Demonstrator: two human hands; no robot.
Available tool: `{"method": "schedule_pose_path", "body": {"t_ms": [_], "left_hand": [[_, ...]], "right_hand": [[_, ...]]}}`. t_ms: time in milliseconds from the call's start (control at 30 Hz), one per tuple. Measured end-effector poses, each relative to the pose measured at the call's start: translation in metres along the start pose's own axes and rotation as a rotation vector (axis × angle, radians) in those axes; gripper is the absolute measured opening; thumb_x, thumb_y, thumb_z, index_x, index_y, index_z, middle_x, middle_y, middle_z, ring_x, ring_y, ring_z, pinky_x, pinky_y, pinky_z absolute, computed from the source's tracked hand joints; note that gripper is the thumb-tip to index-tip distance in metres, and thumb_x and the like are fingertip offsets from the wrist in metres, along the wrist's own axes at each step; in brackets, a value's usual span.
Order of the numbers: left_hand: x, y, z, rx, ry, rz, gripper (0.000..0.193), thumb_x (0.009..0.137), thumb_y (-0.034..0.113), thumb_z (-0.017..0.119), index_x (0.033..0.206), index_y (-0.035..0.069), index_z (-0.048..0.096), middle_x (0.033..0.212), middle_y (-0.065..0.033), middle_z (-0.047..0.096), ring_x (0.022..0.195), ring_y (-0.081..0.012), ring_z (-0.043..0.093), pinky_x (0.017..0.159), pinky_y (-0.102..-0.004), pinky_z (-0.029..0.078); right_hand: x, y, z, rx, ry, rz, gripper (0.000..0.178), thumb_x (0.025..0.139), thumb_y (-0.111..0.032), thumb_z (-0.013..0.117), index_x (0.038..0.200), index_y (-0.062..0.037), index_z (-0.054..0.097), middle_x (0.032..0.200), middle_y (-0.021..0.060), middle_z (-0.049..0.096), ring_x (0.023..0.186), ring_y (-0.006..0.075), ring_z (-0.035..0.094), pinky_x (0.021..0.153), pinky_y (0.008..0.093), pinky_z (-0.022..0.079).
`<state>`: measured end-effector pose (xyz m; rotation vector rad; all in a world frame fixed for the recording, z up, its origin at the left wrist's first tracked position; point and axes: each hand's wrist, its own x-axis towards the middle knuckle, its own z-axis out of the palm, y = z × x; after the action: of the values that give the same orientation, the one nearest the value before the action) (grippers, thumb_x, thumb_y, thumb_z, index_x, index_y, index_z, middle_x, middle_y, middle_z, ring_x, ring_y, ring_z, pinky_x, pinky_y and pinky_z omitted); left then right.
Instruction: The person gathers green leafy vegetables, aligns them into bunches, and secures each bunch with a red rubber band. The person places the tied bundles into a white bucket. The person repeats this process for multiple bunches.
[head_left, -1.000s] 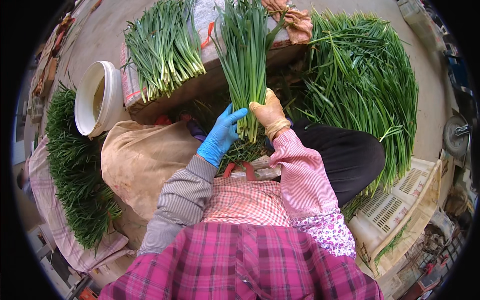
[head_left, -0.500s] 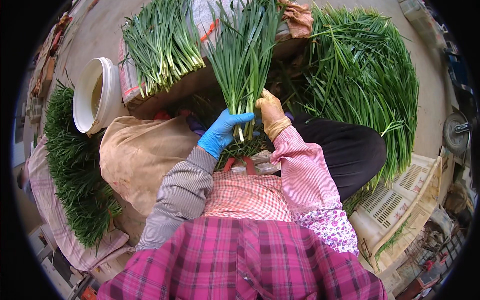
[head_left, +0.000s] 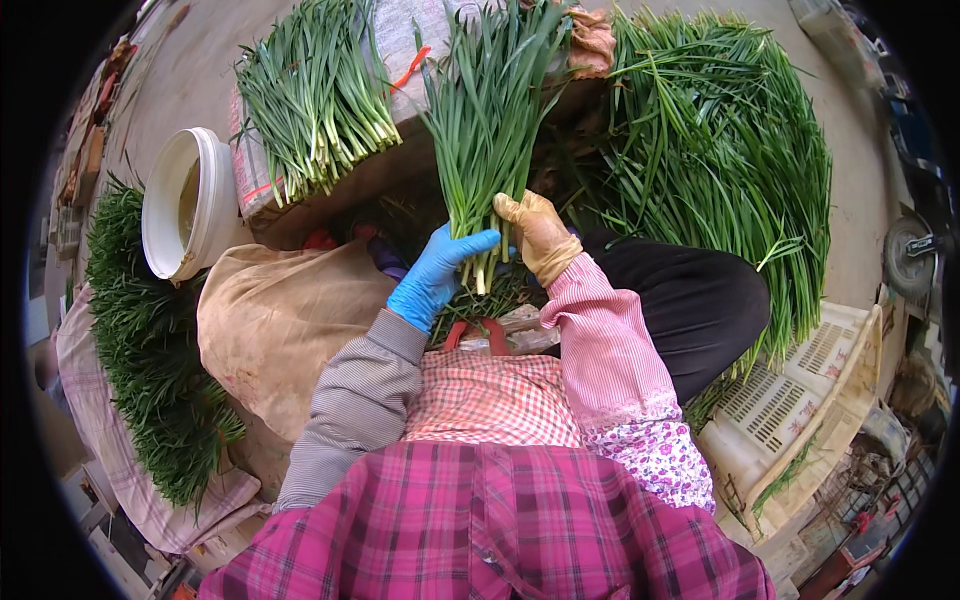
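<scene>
Two gloved hands grip a bunch of green stalks above the lap of a seated person, seen in the head view. The bunch stands in front of the worktop, leafy tops fanned away over its near edge, pale cut ends pointing back toward the wearer. The left hand, in a blue glove, closes around the lower stems from the left, thumb laid across the front; the other fingers are mostly hidden behind. The right hand, in a tan glove, pinches the bunch's right side slightly higher up, thumb on the front and fingers curled inward, their tips out of sight.

On the worktop's left side lies a pile of similar stalks, pale ends facing the person, near a red strip. A salmon-coloured cloth rests at the right end, beside a large heap of long greens. A white bucket stands left of the worktop, above a dark green stack on a pale checked cloth. At lower right, a cream plastic crate with slotted sides sits near the wearer's black-clad knee.
</scene>
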<state>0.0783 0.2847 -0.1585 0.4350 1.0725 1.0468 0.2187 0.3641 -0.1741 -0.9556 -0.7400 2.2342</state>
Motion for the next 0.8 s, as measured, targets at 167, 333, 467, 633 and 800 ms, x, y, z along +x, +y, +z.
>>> {"method": "schedule_pose_path", "body": {"t_ms": [167, 333, 467, 633, 800], "left_hand": [[0.002, -0.005, -0.016, -0.522, -0.158, -0.206, 0.040, 0.088, 0.019, 0.061, 0.124, 0.003, 0.052, 0.112, -0.0164, 0.063, 0.103, -0.0311, 0.062, 0.080, -0.0443, 0.056], [-0.006, 0.011, 0.009, -0.140, 0.062, -0.137, 0.023, 0.083, 0.010, 0.066, 0.104, 0.002, 0.060, 0.082, -0.0094, 0.065, 0.056, -0.0094, 0.052, 0.045, -0.0197, 0.040], [-0.011, 0.017, 0.020, -0.095, 0.219, -0.017, 0.020, 0.078, 0.007, 0.070, 0.094, 0.001, 0.060, 0.071, -0.0045, 0.059, 0.051, -0.0090, 0.050, 0.040, -0.0210, 0.035], [-0.006, 0.003, 0.011, 0.598, 0.426, 0.393, 0.032, 0.077, 0.008, 0.069, 0.107, -0.001, 0.058, 0.083, -0.0094, 0.066, 0.062, -0.0185, 0.060, 0.056, -0.0292, 0.048], [-0.045, -0.002, 0.030, 1.269, 0.412, 0.233, 0.081, 0.074, 0.002, 0.057, 0.145, 0.005, 0.018, 0.086, -0.0270, 0.064, 0.078, -0.0429, 0.063, 0.069, -0.0477, 0.049]], "right_hand": [[-0.009, -0.006, 0.005, 0.110, -0.102, 0.092, 0.024, 0.093, -0.013, 0.056, 0.114, -0.0029, 0.058, 0.101, 0.0067, 0.064, 0.090, 0.0172, 0.061, 0.075, 0.0319, 0.053], [-0.003, 0.010, -0.006, 0.157, -0.139, -0.026, 0.028, 0.084, -0.002, 0.057, 0.111, -0.0028, 0.058, 0.105, 0.0076, 0.064, 0.094, 0.0209, 0.063, 0.084, 0.0337, 0.051], [-0.006, 0.007, 0.001, 0.356, -0.223, -0.055, 0.045, 0.078, 0.002, 0.058, 0.122, -0.0016, 0.050, 0.115, 0.0087, 0.059, 0.101, 0.0237, 0.059, 0.091, 0.0353, 0.047], [-0.029, -0.009, 0.035, 0.083, -0.262, -0.176, 0.073, 0.072, -0.017, 0.077, 0.134, -0.0027, 0.040, 0.127, 0.0069, 0.051, 0.119, 0.0217, 0.047, 0.103, 0.0340, 0.034], [-0.022, -0.016, 0.040, 0.125, 0.024, -0.163, 0.054, 0.073, -0.016, 0.079, 0.119, -0.0047, 0.054, 0.105, 0.0050, 0.062, 0.093, 0.0180, 0.061, 0.080, 0.0325, 0.052]]}}
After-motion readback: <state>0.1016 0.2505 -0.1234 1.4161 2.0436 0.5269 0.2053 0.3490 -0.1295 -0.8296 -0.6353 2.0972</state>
